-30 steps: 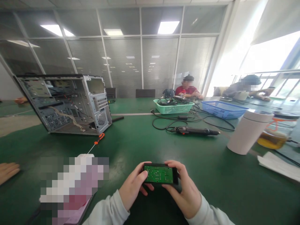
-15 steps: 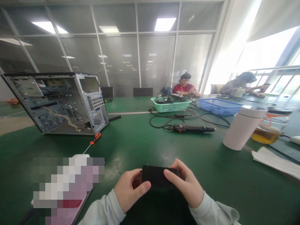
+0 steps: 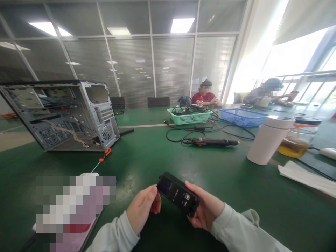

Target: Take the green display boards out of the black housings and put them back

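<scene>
A black box-shaped device [image 3: 175, 194] is tilted in front of me above the green table. Its face carries a small dark screen, white markings and a small light-coloured socket or switch. My right hand [image 3: 206, 204] grips it by its right end, thumb along the upper edge and fingers underneath. At the opposite end, my left hand [image 3: 144, 206] has its thumb against the corner, the other fingers curled below. What those curled fingers touch is partly hidden.
An open computer case [image 3: 68, 115] stands at left, an orange-handled screwdriver [image 3: 105, 155] before it. Ahead lie a corded electric screwdriver [image 3: 212, 142], a green basket [image 3: 189, 118] of cables and a blue basket [image 3: 243, 118]. A white tumbler [image 3: 269, 140] and a jar [image 3: 296, 141] stand right.
The black device has turned, and its face with the screen and markings now shows. My right hand has shifted to its right end, my left hand to its left corner. The view moved slightly.
</scene>
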The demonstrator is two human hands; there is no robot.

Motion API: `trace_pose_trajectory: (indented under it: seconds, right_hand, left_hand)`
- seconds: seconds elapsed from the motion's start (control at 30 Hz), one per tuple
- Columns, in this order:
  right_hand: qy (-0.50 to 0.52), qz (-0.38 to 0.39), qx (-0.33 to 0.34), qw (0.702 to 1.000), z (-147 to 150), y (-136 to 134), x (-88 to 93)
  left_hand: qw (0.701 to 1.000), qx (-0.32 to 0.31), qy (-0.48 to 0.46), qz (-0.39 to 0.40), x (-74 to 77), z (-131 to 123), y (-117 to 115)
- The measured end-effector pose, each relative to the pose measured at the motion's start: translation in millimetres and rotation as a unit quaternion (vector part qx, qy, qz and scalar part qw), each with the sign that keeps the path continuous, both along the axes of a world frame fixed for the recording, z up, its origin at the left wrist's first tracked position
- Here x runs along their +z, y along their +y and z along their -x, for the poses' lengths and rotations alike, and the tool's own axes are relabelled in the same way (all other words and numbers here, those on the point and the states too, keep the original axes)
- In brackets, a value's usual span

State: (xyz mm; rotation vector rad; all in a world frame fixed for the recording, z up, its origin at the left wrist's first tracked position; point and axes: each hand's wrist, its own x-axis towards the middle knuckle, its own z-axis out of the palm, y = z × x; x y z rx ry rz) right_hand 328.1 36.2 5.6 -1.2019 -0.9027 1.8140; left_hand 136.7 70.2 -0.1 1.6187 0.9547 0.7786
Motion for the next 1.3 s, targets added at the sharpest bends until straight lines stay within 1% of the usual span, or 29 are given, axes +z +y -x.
trace_pose_trajectory:
  seconds: [0.03, 0.07, 0.1, 0.13, 0.2, 0.3, 0.37, 0.4, 0.43, 0.47, 0.6, 0.7, 0.77, 0.93, 1.13, 1.3]
  right_hand:
    - [-0.012, -0.018, -0.014, 1.0, 0, 1, -2.9]
    - [-0.034, -0.059, -0.032, 0.997, -1, 2, -5.4]
    - [-0.064, -0.119, -0.054, 0.989, -1, 3, -7.3]
    - [-0.101, -0.188, -0.077, 0.974, -2, 3, -8.3]
    - [-0.179, -0.298, -0.113, 0.931, -4, 1, -7.7]
    - [-0.296, -0.397, -0.138, 0.858, -5, -5, -2.9]
    - [-0.354, -0.463, -0.132, 0.802, -5, -9, 0.2]
    - [-0.371, -0.49, -0.124, 0.779, -5, -11, 1.1]
    - [-0.379, -0.508, -0.115, 0.765, -5, -12, 1.6]
    - [-0.379, -0.515, -0.105, 0.761, -5, -13, 1.7]
    - [-0.369, -0.5, -0.063, 0.781, -3, -14, 0.5]
    - [-0.388, -0.497, -0.031, 0.775, -1, -13, 1.5]
    - [-0.393, -0.497, -0.029, 0.773, -1, -12, 3.3]
    - [-0.396, -0.495, -0.058, 0.771, -3, -12, 6.0]
    - [-0.387, -0.487, -0.075, 0.779, -7, -11, 3.7]
    - [-0.392, -0.494, -0.089, 0.771, -7, -8, 1.8]
  left_hand:
    - [1.0, -0.005, -0.013, 0.006, -1.2, 0, 1]
    - [1.0, -0.005, -0.027, 0.013, -2.0, -1, 1]
    - [0.999, 0.0, -0.041, 0.022, -2.4, -1, 2]
    - [0.998, 0.009, -0.055, 0.03, -2.3, -1, 2]
    - [0.997, 0.033, -0.064, 0.034, -0.9, -1, 2]
    - [0.998, 0.055, -0.031, -0.009, 2.4, -1, 0]
    - [0.998, 0.047, 0.003, -0.045, 4.1, -1, -2]
    - [0.997, 0.04, 0.021, -0.063, 4.9, 0, -3]
    - [0.995, 0.036, 0.039, -0.081, 5.8, 0, -4]
    - [0.993, 0.035, 0.059, -0.1, 6.8, -1, -4]
    - [0.977, 0.036, 0.13, -0.166, 11.8, -2, -8]
    - [0.962, 0.029, 0.17, -0.213, 14.6, -4, -11]
    - [0.955, 0.035, 0.18, -0.234, 15.5, -4, -13]
    - [0.958, 0.059, 0.135, -0.247, 17.1, -3, -15]
    - [0.961, 0.049, 0.086, -0.259, 18.7, 0, -14]
    - [0.966, 0.036, 0.055, -0.251, 18.4, 0, -11]
